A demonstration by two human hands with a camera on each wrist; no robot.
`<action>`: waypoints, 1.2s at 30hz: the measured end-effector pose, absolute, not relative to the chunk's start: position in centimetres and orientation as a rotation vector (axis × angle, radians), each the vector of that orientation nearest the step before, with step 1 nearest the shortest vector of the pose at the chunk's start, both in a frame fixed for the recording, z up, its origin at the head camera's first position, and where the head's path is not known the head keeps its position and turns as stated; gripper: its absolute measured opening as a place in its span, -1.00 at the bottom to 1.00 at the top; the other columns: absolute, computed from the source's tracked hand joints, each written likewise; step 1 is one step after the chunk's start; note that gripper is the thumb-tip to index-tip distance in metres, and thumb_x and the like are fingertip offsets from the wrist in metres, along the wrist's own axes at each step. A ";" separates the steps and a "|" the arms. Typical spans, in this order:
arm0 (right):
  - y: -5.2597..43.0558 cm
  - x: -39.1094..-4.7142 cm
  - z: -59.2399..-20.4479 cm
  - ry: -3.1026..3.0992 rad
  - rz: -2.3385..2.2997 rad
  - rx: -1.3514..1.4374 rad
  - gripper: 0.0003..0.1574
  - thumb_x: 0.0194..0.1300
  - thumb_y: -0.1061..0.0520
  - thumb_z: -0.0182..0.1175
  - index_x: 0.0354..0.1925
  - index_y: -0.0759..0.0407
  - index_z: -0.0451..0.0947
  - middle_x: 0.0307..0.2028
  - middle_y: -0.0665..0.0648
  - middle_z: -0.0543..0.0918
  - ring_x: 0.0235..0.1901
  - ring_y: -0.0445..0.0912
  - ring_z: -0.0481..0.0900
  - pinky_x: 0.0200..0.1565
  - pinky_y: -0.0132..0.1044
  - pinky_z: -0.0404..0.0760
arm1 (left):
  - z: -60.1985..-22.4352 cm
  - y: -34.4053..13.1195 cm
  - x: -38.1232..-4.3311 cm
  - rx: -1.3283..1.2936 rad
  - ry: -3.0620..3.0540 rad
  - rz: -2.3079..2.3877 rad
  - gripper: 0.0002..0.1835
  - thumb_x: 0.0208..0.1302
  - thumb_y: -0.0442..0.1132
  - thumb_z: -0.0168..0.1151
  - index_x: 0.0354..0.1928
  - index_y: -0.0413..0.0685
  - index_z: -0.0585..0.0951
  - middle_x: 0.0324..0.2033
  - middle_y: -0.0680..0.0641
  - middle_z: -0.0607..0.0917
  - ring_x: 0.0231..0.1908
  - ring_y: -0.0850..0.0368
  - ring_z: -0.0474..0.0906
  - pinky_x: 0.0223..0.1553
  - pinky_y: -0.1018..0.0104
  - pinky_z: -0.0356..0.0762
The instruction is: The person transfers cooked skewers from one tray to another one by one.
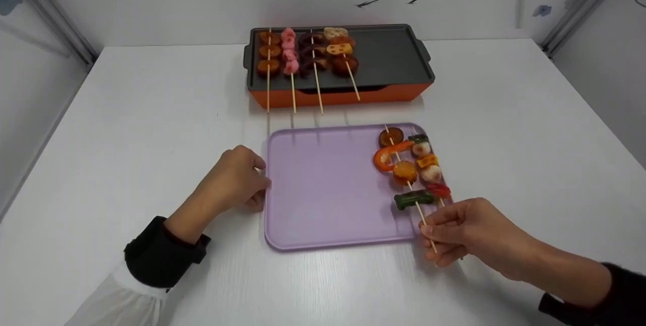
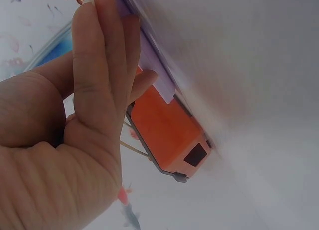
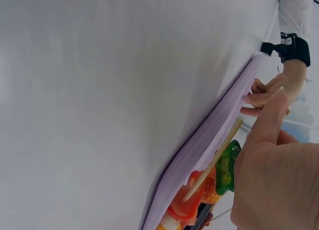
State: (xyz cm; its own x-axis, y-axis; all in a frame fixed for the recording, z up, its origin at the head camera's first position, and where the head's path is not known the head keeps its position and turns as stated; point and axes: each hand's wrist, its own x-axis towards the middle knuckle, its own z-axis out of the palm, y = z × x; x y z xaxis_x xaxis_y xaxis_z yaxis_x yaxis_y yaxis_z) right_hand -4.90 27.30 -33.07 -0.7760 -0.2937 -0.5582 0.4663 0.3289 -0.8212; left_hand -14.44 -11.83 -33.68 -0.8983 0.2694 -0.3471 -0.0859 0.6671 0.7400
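Observation:
My right hand (image 1: 474, 235) pinches the bare stick end of a vegetable skewer (image 1: 405, 173) between thumb and fingers. That skewer carries a brown slice, an orange pepper ring, an orange round piece and a green pepper piece, and it slants over the right side of a lilac tray (image 1: 323, 189). Beside it, along the tray's right edge, lies a second skewer (image 1: 430, 173) with white, yellow and red pieces, its stick passing partly hidden behind the right hand. My left hand (image 1: 237, 177) touches the tray's left rim; the left wrist view shows its fingers (image 2: 92, 75) mostly straight.
Behind the tray stands an orange grill (image 1: 343, 96) with a dark top plate (image 1: 391, 53). Several skewers lie across its left and middle part, among them a pink one (image 1: 289, 51), their sticks jutting past the front edge. White panels wall in the white table (image 1: 126, 129).

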 end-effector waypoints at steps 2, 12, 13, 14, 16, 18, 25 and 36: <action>27.2 -5.0 -32.9 2.003 -1.445 0.160 -0.63 0.48 0.13 0.33 0.01 0.46 0.68 -0.35 0.18 0.78 -0.40 -0.06 0.78 -0.23 -0.17 0.79 | -33.7 -11.8 -14.4 0.150 2.458 1.116 -0.92 0.33 -0.51 0.20 -0.32 -0.34 0.65 -0.67 -0.11 0.71 -0.66 0.20 0.65 -0.59 0.43 0.52; 26.9 -5.7 -32.9 2.134 -1.156 0.068 -0.74 0.44 0.09 0.37 -0.19 0.31 0.75 -0.42 0.21 0.78 -0.49 -0.05 0.76 -0.38 -0.23 0.76 | -33.8 -11.8 -14.4 0.160 2.473 1.105 -0.76 0.32 -0.50 0.19 -0.52 -0.18 0.51 -0.70 -0.08 0.69 -0.68 0.22 0.61 -0.61 0.45 0.42; 26.8 -5.7 -32.9 2.134 -1.145 0.055 -0.75 0.43 0.08 0.38 -0.21 0.30 0.75 -0.42 0.21 0.78 -0.48 -0.05 0.77 -0.38 -0.23 0.75 | -33.8 -11.8 -14.4 0.159 2.474 1.102 -0.79 0.32 -0.50 0.19 -0.50 -0.21 0.54 -0.70 -0.08 0.69 -0.68 0.22 0.61 -0.61 0.45 0.41; 26.8 -5.8 -33.0 2.135 -1.137 0.043 -0.74 0.43 0.08 0.38 -0.22 0.29 0.74 -0.43 0.22 0.78 -0.48 -0.04 0.77 -0.38 -0.23 0.75 | -33.8 -11.8 -14.4 0.161 2.476 1.103 -0.84 0.31 -0.50 0.19 -0.45 -0.24 0.58 -0.70 -0.08 0.70 -0.68 0.21 0.63 -0.61 0.45 0.43; 26.7 -5.8 -33.2 2.136 -1.131 0.018 -0.73 0.43 0.07 0.38 -0.24 0.29 0.72 -0.43 0.23 0.78 -0.48 -0.02 0.77 -0.40 -0.23 0.75 | -33.7 -11.8 -14.4 0.157 2.471 1.106 -0.85 0.32 -0.50 0.19 -0.43 -0.26 0.58 -0.69 -0.09 0.70 -0.67 0.21 0.63 -0.60 0.45 0.43; 26.7 -5.8 -33.3 2.141 -1.128 0.003 -0.72 0.42 0.05 0.39 -0.25 0.29 0.70 -0.43 0.23 0.78 -0.48 -0.01 0.78 -0.41 -0.24 0.75 | -33.7 -11.8 -14.4 0.157 2.462 1.120 -0.92 0.32 -0.50 0.19 -0.35 -0.31 0.61 -0.68 -0.10 0.71 -0.66 0.20 0.65 -0.58 0.44 0.46; 26.6 -5.7 -33.5 2.201 -1.071 -0.039 -0.70 0.39 0.01 0.42 -0.28 0.24 0.68 -0.49 0.18 0.76 -0.58 -0.04 0.72 -0.53 -0.30 0.68 | -33.6 -12.0 -14.3 0.159 2.460 1.129 -0.66 0.34 -0.50 0.19 0.12 -0.50 0.62 -0.64 -0.14 0.74 -0.63 0.15 0.70 -0.54 0.42 0.57; 27.1 -9.1 -31.2 2.608 -1.002 -0.080 -0.69 0.54 -0.01 0.26 -0.04 0.24 0.66 -0.43 0.12 0.61 -0.45 -0.04 0.48 -0.52 -0.34 0.47 | -33.5 -11.9 -14.3 0.144 2.445 1.133 -0.78 0.35 -0.49 0.21 -0.02 -0.45 0.67 -0.66 -0.12 0.72 -0.63 0.15 0.69 -0.55 0.40 0.59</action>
